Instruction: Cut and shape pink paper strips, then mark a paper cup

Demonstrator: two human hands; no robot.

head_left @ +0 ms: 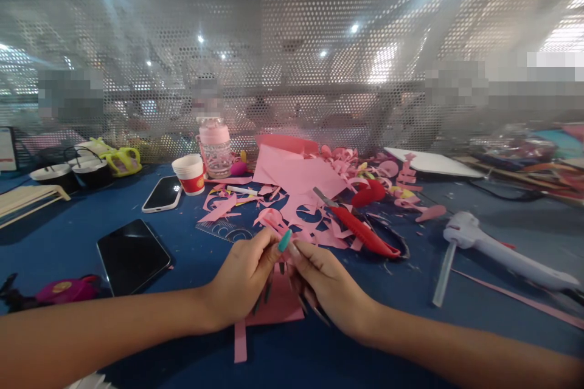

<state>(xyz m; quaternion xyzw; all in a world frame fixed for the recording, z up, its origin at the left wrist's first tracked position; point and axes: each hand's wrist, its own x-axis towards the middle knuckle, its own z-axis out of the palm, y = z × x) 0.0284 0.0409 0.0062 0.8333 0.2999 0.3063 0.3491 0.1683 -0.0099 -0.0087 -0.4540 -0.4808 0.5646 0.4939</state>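
Observation:
My left hand (249,273) and my right hand (326,282) meet at the middle of the table's near side, fingertips touching. Both pinch a small pink paper piece (272,217), whose looped end shows just above the left fingers; the rest is hidden by my hands. Under them lie a pink paper sheet (278,301) and a narrow pink paper strip (240,341). Beyond my fingers are a clear stencil ruler (223,231) and pink paper scraps (298,209). Red-handled scissors (365,232) lie right of the scraps.
A white glue gun (506,249) lies at the right. To the left are two phones (134,255) (163,193), paper cups (189,174) and a pink-lidded bottle (215,149). A purple pouch-like item (68,289) sits near my left forearm. A perforated metal screen (292,61) closes off the back.

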